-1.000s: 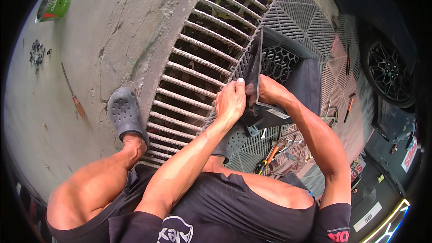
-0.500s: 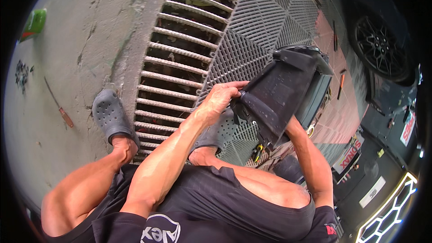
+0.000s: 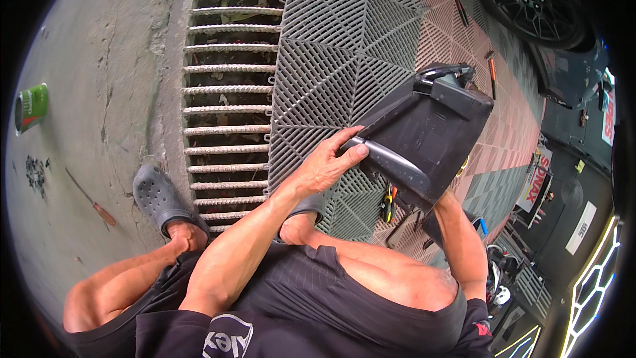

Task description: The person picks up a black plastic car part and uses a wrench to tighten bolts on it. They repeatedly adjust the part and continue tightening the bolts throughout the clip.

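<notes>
A large black plastic housing (image 3: 424, 139), box-like with a rounded ridge along its near left edge, is held tilted in front of me. My left hand (image 3: 334, 159) grips its left end, thumb on top and the fingers running underneath. From the lower right my right hand (image 3: 446, 203) reaches behind the housing's near edge; its fingers are hidden there. Below the housing, on the floor, lie yellow-and-black pliers (image 3: 388, 204).
A steel-bar drain grate (image 3: 228, 89) runs beside grey and red floor tiles (image 3: 331, 59). On the concrete at left are a green can (image 3: 32, 107), a screwdriver (image 3: 93, 200) and dark bits (image 3: 37, 176). An orange-handled tool (image 3: 491, 69) and a car wheel (image 3: 530, 0) are at far right.
The housing has turned slightly and moved a little to the right, showing more of its upper face. My left thumb now lies over its ridge. The whole view has shifted.
</notes>
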`<state>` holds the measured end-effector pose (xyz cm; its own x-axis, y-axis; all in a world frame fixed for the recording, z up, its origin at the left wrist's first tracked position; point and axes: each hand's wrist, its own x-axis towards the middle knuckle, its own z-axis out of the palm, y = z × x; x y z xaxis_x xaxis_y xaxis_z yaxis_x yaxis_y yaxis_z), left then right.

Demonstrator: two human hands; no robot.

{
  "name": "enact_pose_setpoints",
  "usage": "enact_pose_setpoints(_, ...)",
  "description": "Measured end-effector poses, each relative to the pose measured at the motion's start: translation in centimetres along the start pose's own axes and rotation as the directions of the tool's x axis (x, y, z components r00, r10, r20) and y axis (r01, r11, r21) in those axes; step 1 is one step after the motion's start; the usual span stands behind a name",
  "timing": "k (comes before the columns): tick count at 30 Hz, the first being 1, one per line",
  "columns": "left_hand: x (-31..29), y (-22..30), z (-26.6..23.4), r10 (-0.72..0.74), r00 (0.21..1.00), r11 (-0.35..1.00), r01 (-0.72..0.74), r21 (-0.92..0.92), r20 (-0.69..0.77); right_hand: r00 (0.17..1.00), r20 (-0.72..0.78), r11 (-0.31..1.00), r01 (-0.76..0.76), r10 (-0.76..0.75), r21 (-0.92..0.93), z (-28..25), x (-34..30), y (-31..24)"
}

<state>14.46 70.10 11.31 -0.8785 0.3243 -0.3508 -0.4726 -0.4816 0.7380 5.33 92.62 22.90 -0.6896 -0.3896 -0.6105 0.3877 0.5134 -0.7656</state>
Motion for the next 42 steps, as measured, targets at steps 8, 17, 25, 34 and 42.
enact_pose_setpoints(8,1.4,-0.2,1.2,0.07,0.989,0.997,-0.066,0.036,-0.131,0.99,0.106,0.989,-0.076,0.09,-0.124,-2.2,0.6,-1.1)
enact_pose_setpoints(17,0.9,7.5,0.8,0.266,0.964,0.945,-0.263,0.197,0.008,0.994,0.089,0.994,-0.053,0.062,-0.099,-5.9,0.5,-1.0)
enact_pose_setpoints(25,0.2,9.3,1.1,0.747,0.654,0.527,-0.694,0.491,0.122,0.999,-0.051,1.0,0.006,-0.005,0.007,-5.4,-1.1,-0.1)
enact_pose_setpoints(34,0.4,12.3,2.2,0.839,0.497,0.298,-0.759,0.579,0.221,0.992,-0.125,1.0,0.023,-0.021,0.017,-5.3,-2.0,0.1)
enact_pose_setpoints(42,-1.0,12.8,1.7,0.853,0.486,0.265,-0.717,0.644,0.19,0.96,-0.275,0.997,0.041,-0.056,-0.06,-2.9,-2.7,-0.1)
